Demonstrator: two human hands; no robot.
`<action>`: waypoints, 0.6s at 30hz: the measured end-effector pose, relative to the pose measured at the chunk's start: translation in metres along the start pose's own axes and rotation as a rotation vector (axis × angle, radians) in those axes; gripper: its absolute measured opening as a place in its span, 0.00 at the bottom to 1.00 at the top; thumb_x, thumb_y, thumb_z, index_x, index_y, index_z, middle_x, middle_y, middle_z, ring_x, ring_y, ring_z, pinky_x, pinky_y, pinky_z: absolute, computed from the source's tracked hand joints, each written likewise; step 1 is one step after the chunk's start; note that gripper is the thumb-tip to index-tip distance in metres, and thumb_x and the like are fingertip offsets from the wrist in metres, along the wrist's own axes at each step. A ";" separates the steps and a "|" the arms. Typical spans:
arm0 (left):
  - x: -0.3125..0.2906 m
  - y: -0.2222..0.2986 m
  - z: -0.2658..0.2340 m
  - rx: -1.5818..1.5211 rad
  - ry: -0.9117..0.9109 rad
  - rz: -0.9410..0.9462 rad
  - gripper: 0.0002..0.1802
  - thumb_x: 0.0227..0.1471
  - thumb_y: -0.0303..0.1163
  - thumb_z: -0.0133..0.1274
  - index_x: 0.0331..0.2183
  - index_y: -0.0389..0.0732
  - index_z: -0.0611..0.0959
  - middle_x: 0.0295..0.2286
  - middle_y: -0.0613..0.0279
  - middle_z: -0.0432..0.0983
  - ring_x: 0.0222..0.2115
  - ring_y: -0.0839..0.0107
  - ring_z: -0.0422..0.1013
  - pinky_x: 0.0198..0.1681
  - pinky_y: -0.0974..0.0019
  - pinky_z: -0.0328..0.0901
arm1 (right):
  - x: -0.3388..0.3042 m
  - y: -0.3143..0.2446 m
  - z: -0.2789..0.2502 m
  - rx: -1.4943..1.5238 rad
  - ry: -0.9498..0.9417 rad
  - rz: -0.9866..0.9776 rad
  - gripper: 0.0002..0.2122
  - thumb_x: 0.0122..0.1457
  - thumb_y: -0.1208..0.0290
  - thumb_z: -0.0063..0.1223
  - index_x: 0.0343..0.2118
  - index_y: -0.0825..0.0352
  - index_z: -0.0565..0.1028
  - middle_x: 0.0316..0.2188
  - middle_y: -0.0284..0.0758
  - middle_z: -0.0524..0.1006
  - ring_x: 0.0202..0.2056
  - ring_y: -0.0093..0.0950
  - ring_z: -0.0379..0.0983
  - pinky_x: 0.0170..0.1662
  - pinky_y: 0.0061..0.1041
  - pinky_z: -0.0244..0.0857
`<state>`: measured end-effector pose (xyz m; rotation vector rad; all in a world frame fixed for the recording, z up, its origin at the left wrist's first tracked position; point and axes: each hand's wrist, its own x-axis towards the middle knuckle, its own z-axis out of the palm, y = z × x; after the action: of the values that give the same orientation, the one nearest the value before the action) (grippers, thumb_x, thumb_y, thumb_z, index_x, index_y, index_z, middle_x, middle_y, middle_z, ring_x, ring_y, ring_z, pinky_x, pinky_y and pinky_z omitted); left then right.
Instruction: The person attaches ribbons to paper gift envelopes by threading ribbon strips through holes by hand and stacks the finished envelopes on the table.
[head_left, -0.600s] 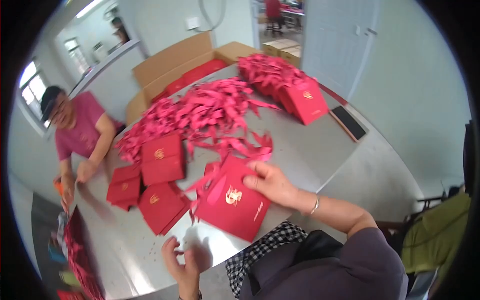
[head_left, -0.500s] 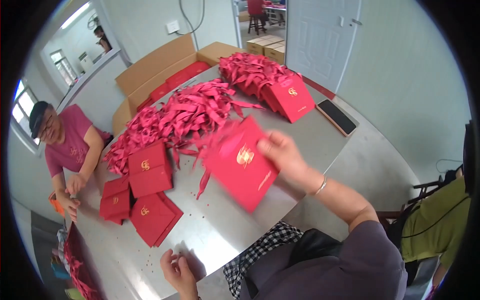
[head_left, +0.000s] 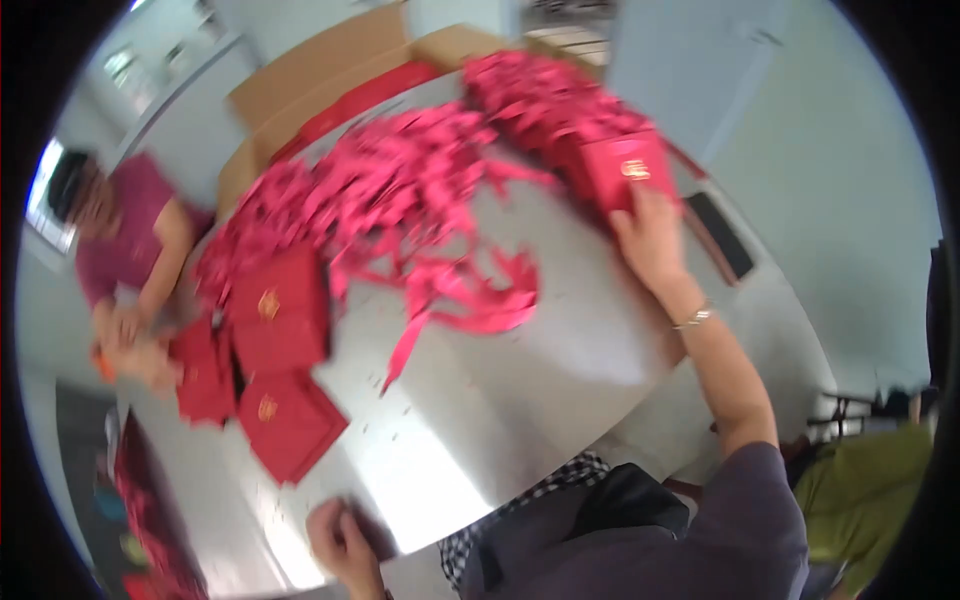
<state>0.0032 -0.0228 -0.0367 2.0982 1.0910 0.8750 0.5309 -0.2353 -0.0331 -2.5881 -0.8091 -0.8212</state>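
The right hand [head_left: 655,240] touched a red bag [head_left: 607,165] on the surface [head_left: 560,360], far right. The left hand [head_left: 340,545], half curled, was near left.

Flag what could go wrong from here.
1. The right hand is at the front red bag of the row; too hard a push might tip or shift the bags.
2. The phone lies close by, near the table's edge, so a stray knock could send it off.
3. Loose pink ribbon trails across the table and may snag a hand or bag.
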 end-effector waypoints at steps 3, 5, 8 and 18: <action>0.019 0.030 0.002 0.009 0.048 -0.049 0.11 0.48 0.16 0.52 0.37 0.34 0.79 0.38 0.53 0.75 0.39 0.62 0.72 0.41 0.66 0.67 | 0.005 -0.001 -0.025 0.126 -0.019 0.057 0.21 0.60 0.65 0.52 0.53 0.74 0.69 0.50 0.51 0.71 0.52 0.48 0.65 0.57 0.42 0.59; 0.046 0.027 -0.007 0.185 0.060 0.159 0.13 0.47 0.17 0.52 0.38 0.35 0.80 0.40 0.50 0.76 0.42 0.56 0.72 0.43 0.61 0.67 | -0.001 0.000 -0.029 0.112 0.085 -0.049 0.20 0.60 0.68 0.53 0.54 0.71 0.69 0.51 0.50 0.70 0.53 0.47 0.65 0.57 0.40 0.59; 0.092 0.024 -0.008 0.349 0.082 0.268 0.18 0.50 0.23 0.54 0.45 0.34 0.78 0.46 0.45 0.73 0.48 0.48 0.68 0.54 0.54 0.61 | -0.011 -0.045 -0.053 0.376 0.024 -0.147 0.20 0.58 0.75 0.54 0.54 0.69 0.69 0.52 0.47 0.70 0.54 0.45 0.65 0.57 0.37 0.60; 0.192 0.004 0.020 0.463 0.070 0.329 0.22 0.54 0.33 0.54 0.48 0.32 0.75 0.49 0.40 0.70 0.51 0.43 0.66 0.53 0.51 0.62 | -0.041 -0.233 -0.073 0.587 -0.364 -0.944 0.13 0.55 0.73 0.52 0.44 0.66 0.75 0.46 0.39 0.73 0.51 0.38 0.68 0.54 0.37 0.60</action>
<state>0.1049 0.1357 0.0067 2.7063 1.0782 0.9165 0.3327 -0.0996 0.0271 -1.7692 -2.0758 -0.2066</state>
